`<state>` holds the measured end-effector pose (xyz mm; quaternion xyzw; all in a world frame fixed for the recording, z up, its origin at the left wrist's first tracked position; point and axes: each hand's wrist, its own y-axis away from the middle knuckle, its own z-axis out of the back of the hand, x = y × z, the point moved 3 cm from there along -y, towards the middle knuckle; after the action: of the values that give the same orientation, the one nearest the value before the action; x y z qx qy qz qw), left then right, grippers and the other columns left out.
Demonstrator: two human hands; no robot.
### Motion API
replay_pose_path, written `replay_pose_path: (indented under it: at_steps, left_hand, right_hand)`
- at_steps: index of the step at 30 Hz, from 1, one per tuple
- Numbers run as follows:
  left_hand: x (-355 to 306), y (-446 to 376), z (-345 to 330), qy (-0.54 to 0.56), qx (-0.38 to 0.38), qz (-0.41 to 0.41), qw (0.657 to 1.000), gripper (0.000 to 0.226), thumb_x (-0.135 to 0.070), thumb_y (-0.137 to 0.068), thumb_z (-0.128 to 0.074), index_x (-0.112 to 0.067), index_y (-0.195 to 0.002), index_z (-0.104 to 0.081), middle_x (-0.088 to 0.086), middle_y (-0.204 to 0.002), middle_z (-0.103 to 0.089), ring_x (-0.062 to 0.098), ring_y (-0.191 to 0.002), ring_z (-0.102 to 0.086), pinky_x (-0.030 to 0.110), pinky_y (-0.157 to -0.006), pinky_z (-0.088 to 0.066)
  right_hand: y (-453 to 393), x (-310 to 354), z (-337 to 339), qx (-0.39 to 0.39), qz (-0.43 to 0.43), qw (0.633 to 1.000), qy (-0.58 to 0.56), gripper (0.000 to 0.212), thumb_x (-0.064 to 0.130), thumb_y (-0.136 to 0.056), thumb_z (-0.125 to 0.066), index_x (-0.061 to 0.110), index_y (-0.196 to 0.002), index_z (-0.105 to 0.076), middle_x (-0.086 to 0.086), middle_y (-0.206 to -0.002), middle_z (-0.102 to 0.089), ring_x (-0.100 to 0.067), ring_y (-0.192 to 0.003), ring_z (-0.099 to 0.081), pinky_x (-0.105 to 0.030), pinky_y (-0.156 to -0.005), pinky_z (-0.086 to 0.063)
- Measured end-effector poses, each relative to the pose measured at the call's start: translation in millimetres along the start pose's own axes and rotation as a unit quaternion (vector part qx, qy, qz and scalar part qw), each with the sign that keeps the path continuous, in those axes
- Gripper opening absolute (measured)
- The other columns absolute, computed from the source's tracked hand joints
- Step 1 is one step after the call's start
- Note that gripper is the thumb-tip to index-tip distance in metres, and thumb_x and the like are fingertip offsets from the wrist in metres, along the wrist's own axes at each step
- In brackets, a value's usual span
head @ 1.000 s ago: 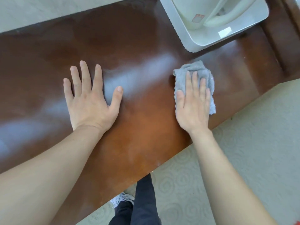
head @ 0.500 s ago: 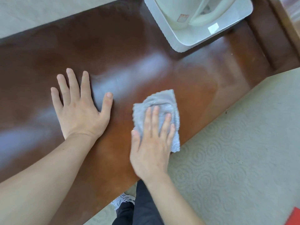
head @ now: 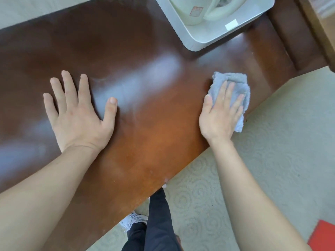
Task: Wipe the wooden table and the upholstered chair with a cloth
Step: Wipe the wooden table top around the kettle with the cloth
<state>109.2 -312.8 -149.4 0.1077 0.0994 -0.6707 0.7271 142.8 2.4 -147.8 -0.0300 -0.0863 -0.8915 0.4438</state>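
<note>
From my feed: right hand (head: 218, 116) is flat, fingers stretched out, pressing the grey cloth (head: 233, 87) onto the table (head: 145, 138) near its front edge. Left hand (head: 78, 116) is spread flat on the wood, grasping nothing.

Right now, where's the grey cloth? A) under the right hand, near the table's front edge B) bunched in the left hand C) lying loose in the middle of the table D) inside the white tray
A: the right hand lies flat on the grey cloth, pressing it onto the wooden table by the front edge, with one corner hanging over it; the left hand is bare on the wood.
</note>
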Motion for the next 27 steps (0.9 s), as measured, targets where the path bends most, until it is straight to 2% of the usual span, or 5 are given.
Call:
replay_pose_path:
  at_steps: [7,12,21,23,27]
  left_hand:
    - [-3,1,3,0.01,-0.004,-0.002,1.0,0.085,-0.068,-0.096,-0.019,-0.013,-0.161,-0.022,0.017,-0.168,-0.009,0.036,-0.155,-0.001,0.054,-0.124,0.0]
    - [5,-1,-8,0.037,-0.028,-0.013,0.999,0.081,-0.07,-0.098,-0.02,-0.017,-0.159,-0.024,0.016,-0.168,-0.011,0.036,-0.155,-0.004,0.059,-0.123,-0.009]
    - [10,0,-11,0.069,-0.03,-0.006,0.997,0.082,-0.073,-0.097,-0.022,-0.02,-0.158,-0.022,0.015,-0.168,-0.01,0.036,-0.155,-0.004,0.061,-0.122,-0.013]
    - [6,0,-6,0.037,-0.023,-0.003,0.999,0.084,-0.072,-0.097,-0.019,-0.017,-0.159,-0.024,0.016,-0.168,-0.011,0.035,-0.155,-0.003,0.058,-0.123,-0.009]
    - [0,3,1,0.01,-0.01,0.005,1.0,0.085,-0.07,-0.096,-0.016,-0.015,-0.16,-0.025,0.015,-0.169,-0.01,0.032,-0.156,-0.001,0.05,-0.124,0.0]
  right_hand:
    - [143,77,-25,0.034,0.189,0.981,0.016,0.063,0.051,-0.104,-0.014,0.022,-0.159,-0.004,0.004,-0.167,0.003,-0.037,-0.152,0.009,-0.057,-0.121,-0.007]
    - [98,67,-19,0.054,0.346,0.935,0.054,0.064,0.055,-0.102,-0.028,0.028,-0.159,-0.014,0.006,-0.167,-0.01,-0.031,-0.154,0.0,-0.052,-0.122,-0.011]
    - [-43,3,9,0.016,0.026,1.0,0.008,0.062,0.05,-0.104,-0.017,0.028,-0.159,0.001,0.008,-0.167,0.005,-0.03,-0.152,0.011,-0.049,-0.123,0.003]
    - [-17,24,1,0.005,0.032,0.999,0.01,0.063,0.048,-0.104,-0.018,0.024,-0.159,0.001,0.006,-0.167,0.005,-0.033,-0.152,0.01,-0.051,-0.122,0.002]
    - [89,83,-22,0.01,0.186,0.982,0.003,0.063,0.048,-0.103,-0.019,0.023,-0.159,-0.003,0.005,-0.167,0.002,-0.033,-0.152,0.01,-0.05,-0.123,0.003]
